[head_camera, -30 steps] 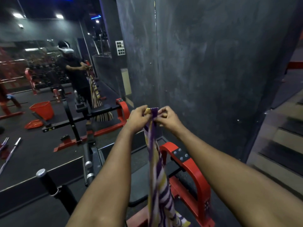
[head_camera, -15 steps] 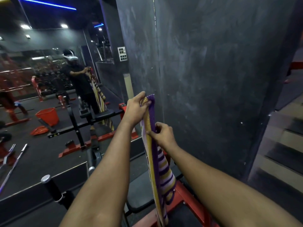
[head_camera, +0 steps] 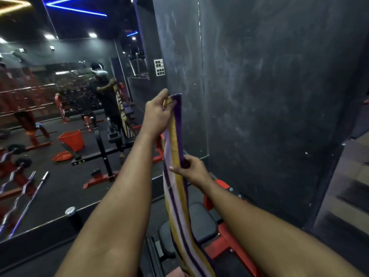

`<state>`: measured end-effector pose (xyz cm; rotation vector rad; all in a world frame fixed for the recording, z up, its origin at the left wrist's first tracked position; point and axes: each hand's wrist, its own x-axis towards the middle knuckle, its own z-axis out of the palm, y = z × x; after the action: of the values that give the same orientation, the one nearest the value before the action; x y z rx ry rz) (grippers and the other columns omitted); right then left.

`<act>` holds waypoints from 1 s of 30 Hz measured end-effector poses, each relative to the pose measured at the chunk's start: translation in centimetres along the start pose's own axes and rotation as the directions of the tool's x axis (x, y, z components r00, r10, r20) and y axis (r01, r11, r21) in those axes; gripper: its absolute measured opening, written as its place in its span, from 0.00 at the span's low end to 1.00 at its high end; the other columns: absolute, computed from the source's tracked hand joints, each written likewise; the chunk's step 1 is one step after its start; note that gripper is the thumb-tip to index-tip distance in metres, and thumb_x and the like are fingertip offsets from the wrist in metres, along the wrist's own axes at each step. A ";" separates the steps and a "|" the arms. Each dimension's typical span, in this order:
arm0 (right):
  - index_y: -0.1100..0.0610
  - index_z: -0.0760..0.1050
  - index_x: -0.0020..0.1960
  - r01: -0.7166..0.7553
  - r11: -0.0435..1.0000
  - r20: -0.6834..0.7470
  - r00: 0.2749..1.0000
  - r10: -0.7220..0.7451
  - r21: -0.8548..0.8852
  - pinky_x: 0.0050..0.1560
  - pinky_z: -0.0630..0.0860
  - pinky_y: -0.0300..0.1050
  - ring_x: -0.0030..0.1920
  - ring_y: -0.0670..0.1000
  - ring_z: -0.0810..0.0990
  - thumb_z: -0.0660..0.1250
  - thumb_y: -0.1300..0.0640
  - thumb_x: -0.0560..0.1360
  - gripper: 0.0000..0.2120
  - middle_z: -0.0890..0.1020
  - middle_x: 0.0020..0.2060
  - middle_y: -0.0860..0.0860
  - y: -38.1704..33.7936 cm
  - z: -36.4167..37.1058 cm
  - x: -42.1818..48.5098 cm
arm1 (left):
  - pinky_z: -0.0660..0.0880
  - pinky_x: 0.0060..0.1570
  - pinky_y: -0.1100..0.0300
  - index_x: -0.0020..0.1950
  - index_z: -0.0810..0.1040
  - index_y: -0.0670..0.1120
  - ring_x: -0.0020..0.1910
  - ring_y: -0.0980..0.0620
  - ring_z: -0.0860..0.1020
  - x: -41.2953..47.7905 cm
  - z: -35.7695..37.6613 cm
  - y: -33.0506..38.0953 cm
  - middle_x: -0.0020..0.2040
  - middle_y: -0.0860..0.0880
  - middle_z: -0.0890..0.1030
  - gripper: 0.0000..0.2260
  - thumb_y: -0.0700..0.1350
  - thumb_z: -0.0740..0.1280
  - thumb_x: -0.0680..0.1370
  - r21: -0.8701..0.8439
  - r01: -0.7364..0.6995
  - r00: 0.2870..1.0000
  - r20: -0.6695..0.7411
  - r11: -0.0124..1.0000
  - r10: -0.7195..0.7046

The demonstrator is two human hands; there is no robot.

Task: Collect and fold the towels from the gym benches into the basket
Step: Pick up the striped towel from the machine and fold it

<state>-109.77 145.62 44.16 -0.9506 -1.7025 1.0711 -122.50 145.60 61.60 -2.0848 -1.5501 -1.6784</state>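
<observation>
A purple, yellow and white striped towel hangs lengthwise in front of me, folded into a narrow strip. My left hand is raised and pinches its top end. My right hand grips the strip lower down, roughly a third of the way along. The towel's bottom end trails down over a black padded bench with a red frame below my arms. An orange basket shows in the wall mirror at the left, standing on the dark floor.
A large mirror fills the left half and reflects a person with a headset holding the towel. A dark grey wall stands close ahead. Barbells and red racks appear in the reflection. Steps lie at the right edge.
My hands were together at the towel's top. My left hand has since lifted the top end higher while my right hand slid down the strip, stretching it out.
</observation>
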 end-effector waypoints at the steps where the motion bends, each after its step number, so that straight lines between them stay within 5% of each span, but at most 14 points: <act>1: 0.53 0.83 0.50 0.014 1.000 -0.013 1.000 -0.014 -0.012 0.47 0.82 0.42 0.44 0.41 0.84 0.79 0.49 0.68 0.14 0.86 0.43 0.46 -0.4 0.4 0.4 | 0.68 0.40 0.63 0.50 0.75 0.38 0.37 0.56 0.71 -0.2 0.1 -0.1 0.40 0.40 0.78 0.08 0.43 0.68 0.77 -0.003 0.007 1.000 0.001 1.000 -0.007; 4: 0.52 0.83 0.51 0.001 0.999 -0.036 0.999 -0.003 -0.041 0.49 0.81 0.41 0.46 0.42 0.84 0.77 0.49 0.69 0.13 0.86 0.45 0.46 0.4 0.4 0.5 | 0.70 0.39 0.62 0.50 0.76 0.41 0.36 0.57 0.72 -0.6 -0.9 -0.7 0.38 0.46 0.78 0.05 0.43 0.66 0.79 -0.057 0.043 0.995 -0.085 0.997 -0.048; 6: 0.50 0.82 0.43 -0.058 0.994 -0.035 0.998 0.054 -0.092 0.42 0.77 0.34 0.39 0.38 0.82 0.79 0.50 0.68 0.08 0.85 0.38 0.44 2.4 0.1 -0.2 | 0.72 0.35 0.59 0.49 0.75 0.42 0.33 0.59 0.73 -0.6 -2.0 -1.0 0.37 0.49 0.79 0.04 0.42 0.65 0.80 -0.105 0.055 0.979 -0.188 0.993 -0.074; 8: 0.50 0.74 0.32 -0.127 0.972 -0.065 0.991 0.116 -0.199 0.33 0.69 0.35 0.28 0.39 0.74 0.80 0.53 0.66 0.14 0.77 0.27 0.43 5.1 -0.1 -1.0 | 0.69 0.31 0.65 0.48 0.75 0.41 0.30 0.64 0.73 -0.5 -3.3 -1.3 0.35 0.52 0.78 0.04 0.41 0.64 0.80 -0.059 0.054 0.938 -0.338 0.997 -0.071; 11: 0.52 0.69 0.32 -0.263 0.934 -0.028 0.964 0.265 -0.242 0.28 0.69 0.39 0.24 0.43 0.72 0.79 0.61 0.67 0.18 0.74 0.25 0.47 8.1 -0.1 -2.4 | 0.67 0.30 0.67 0.49 0.75 0.43 0.30 0.61 0.73 -0.2 -5.1 -2.0 0.37 0.51 0.79 0.05 0.45 0.65 0.80 0.028 0.059 0.886 -0.463 0.998 -0.039; 17: 0.56 0.69 0.35 -0.219 0.945 -0.272 0.951 0.150 -0.244 0.34 0.63 0.46 0.35 0.52 0.72 0.69 0.62 0.72 0.10 0.73 0.29 0.49 7.0 -0.9 -1.3 | 0.70 0.38 0.63 0.56 0.78 0.46 0.41 0.50 0.80 -0.8 -6.2 -4.1 0.44 0.46 0.84 0.08 0.46 0.65 0.79 0.163 0.218 0.887 -0.445 0.962 -0.125; 19: 0.59 0.71 0.39 -0.126 0.966 -0.318 0.947 0.050 -0.226 0.36 0.64 0.45 0.36 0.53 0.74 0.68 0.61 0.74 0.07 0.76 0.31 0.52 5.0 -1.7 0.0 | 0.67 0.41 0.61 0.54 0.78 0.44 0.44 0.46 0.78 -1.6 -6.0 -5.3 0.46 0.44 0.82 0.09 0.46 0.67 0.77 0.262 0.286 0.933 -0.297 0.922 -0.205; 21: 0.58 0.74 0.41 -0.005 0.980 -0.296 0.954 -0.055 -0.198 0.39 0.70 0.43 0.37 0.50 0.77 0.70 0.59 0.74 0.07 0.79 0.34 0.52 2.2 -2.2 1.3 | 0.67 0.42 0.58 0.48 0.77 0.43 0.43 0.45 0.77 -2.7 -4.8 -6.1 0.42 0.46 0.79 0.08 0.47 0.70 0.76 0.305 0.242 0.965 0.029 0.921 -0.262; 25: 0.54 0.75 0.39 0.198 0.970 -0.202 0.954 -0.223 -0.138 0.41 0.76 0.42 0.38 0.47 0.80 0.72 0.57 0.74 0.07 0.81 0.34 0.48 -3.7 -3.1 4.0 | 0.77 0.57 0.50 0.55 0.79 0.42 0.49 0.48 0.81 -5.9 -0.8 -5.3 0.50 0.43 0.84 0.16 0.48 0.74 0.72 0.028 0.326 0.738 0.617 0.945 -0.272; 27: 0.54 0.75 0.40 0.222 0.965 -0.204 0.947 -0.248 -0.142 0.38 0.75 0.41 0.35 0.47 0.79 0.72 0.58 0.74 0.07 0.80 0.33 0.48 -5.3 -3.7 4.8 | 0.76 0.60 0.53 0.60 0.78 0.38 0.52 0.50 0.80 -6.7 1.0 -4.8 0.55 0.42 0.83 0.16 0.41 0.73 0.74 -0.070 0.351 0.708 0.673 0.934 -0.216; 30: 0.53 0.74 0.41 0.135 0.989 -0.157 0.977 -0.144 -0.061 0.32 0.70 0.39 0.30 0.45 0.73 0.73 0.59 0.74 0.08 0.77 0.30 0.48 -4.5 -4.9 4.9 | 0.75 0.61 0.51 0.59 0.78 0.43 0.54 0.50 0.81 -6.3 2.2 -4.7 0.54 0.46 0.83 0.14 0.41 0.70 0.74 -0.021 0.213 0.813 0.558 0.977 -0.165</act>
<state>-107.36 149.86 50.83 -0.9095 -1.6427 0.8402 -123.68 145.13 53.54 -2.7165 -1.9159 -1.2495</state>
